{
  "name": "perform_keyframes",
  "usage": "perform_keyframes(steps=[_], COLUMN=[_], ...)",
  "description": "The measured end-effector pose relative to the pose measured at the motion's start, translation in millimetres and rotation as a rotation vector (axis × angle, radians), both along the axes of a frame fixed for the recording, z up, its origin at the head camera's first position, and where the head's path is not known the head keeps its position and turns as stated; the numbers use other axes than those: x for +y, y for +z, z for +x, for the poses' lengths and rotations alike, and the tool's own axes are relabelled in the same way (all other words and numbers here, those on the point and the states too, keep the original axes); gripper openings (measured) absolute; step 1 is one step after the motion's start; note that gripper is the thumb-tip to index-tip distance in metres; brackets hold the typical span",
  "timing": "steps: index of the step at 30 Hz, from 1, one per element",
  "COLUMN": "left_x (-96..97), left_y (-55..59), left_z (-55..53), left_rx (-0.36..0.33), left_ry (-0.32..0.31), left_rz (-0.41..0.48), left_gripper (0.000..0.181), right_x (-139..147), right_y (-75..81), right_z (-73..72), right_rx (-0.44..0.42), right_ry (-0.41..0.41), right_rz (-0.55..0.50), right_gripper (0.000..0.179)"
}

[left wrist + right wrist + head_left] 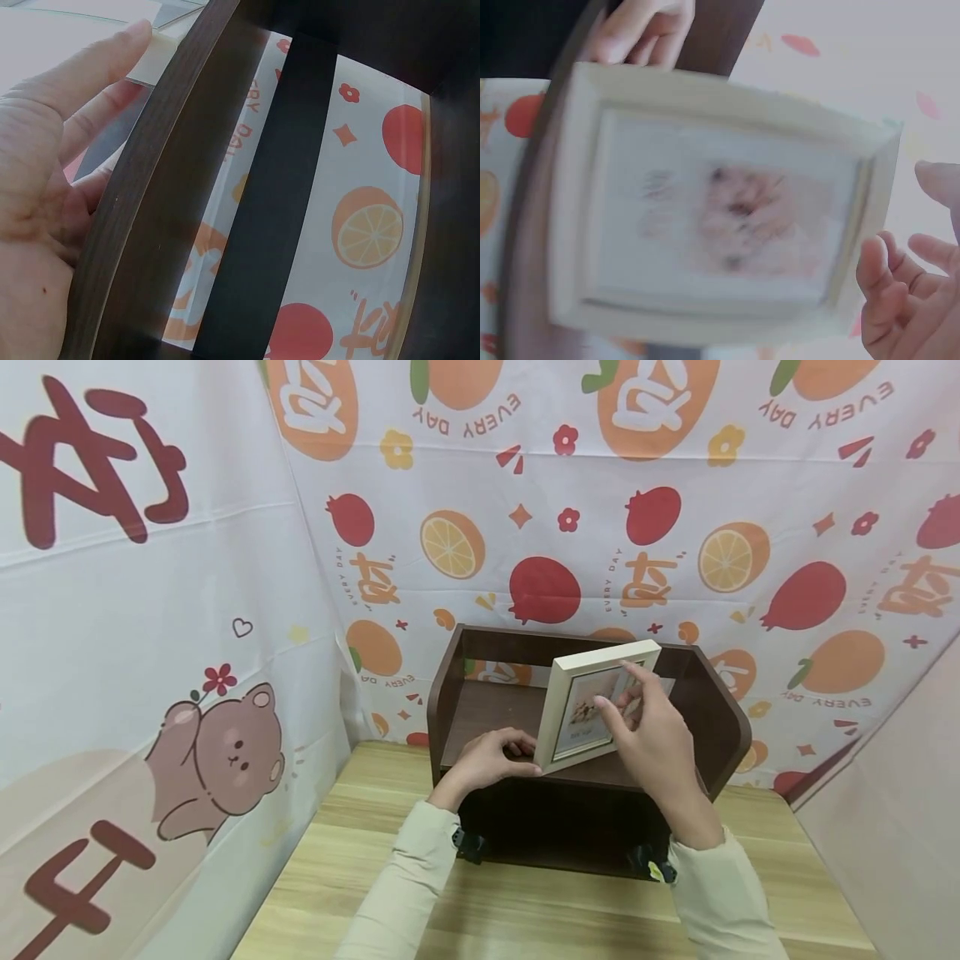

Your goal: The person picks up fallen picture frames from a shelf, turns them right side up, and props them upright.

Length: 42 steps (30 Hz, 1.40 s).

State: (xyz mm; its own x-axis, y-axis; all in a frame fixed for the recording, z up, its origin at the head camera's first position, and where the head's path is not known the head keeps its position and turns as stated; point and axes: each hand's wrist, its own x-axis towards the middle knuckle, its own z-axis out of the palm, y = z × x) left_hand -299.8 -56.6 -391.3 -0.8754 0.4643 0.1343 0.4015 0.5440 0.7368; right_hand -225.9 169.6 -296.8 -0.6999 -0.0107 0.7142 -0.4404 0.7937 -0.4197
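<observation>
A cream picture frame (600,653) with a printed picture behind its pane stands upright, turned at an angle, on the upper board of a dark brown shelf (487,703). My left hand (491,760) pinches the frame's lower left corner, thumb in front and fingers partly hidden behind. In the left wrist view, the thumb of the left hand (45,142) meets a cream corner past the shelf's side panel. Around the frame's upper right side hovers my right hand (652,735), fingers loosely bent. The right wrist view has the right hand (915,292) beside the blurred frame (727,330); contact is unclear.
The shelf stands on a light wood-grain table (360,852), with a dark open compartment (555,822) under its upper board. Raised side panels (720,718) flank the board. Behind hangs a fruit-printed cloth (480,477), and a bear-printed cloth (217,602) borders the left side.
</observation>
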Motion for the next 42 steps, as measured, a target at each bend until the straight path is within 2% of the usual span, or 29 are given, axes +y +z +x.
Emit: perform_keyframes(steps=[2,5,8,12,17,26,32,42], left_x=[0.0,-0.5,-1.5,-2.7,-2.6,-0.9,1.9,17.5], left_y=[-0.2,-0.5,-1.3,-2.3,-3.0,-0.9,2.4,-0.7], left_z=[0.4,0.8,0.8,1.1,-0.1,-3.0,-0.5,8.9], left_rx=[0.004,0.015,0.020,0.007,-0.020,-0.041,-0.020,0.033], left_ry=[-0.002,0.000,-0.002,-0.011,-0.020,-0.033,-0.033,-0.040], left_rz=[0.000,-0.003,0.000,0.030,0.057,0.114,0.135,0.168], left_gripper=[0.035,0.034,0.034,0.033,0.035,0.033,0.030,0.026], right_x=[-12,-27,-39,-48,-52,-49,-48,-38], right_y=[12.7,26.1,34.2,38.6,36.6,26.0,26.4,24.0], right_z=[1.8,1.7,-0.4,-5.2,-10.0,-17.1,-18.1,-14.3], right_rx=[0.053,0.080,0.052,-0.030,-0.093,-0.052,-0.020,-0.082], right_ry=[-0.010,-0.019,-0.026,-0.042,-0.070,-0.100,-0.102,-0.073], right_rz=[0.085,0.168,0.209,0.246,0.254,0.246,0.247,0.191], right_gripper=[0.058,0.061,0.065,0.070,0.068,0.049,0.043,0.038])
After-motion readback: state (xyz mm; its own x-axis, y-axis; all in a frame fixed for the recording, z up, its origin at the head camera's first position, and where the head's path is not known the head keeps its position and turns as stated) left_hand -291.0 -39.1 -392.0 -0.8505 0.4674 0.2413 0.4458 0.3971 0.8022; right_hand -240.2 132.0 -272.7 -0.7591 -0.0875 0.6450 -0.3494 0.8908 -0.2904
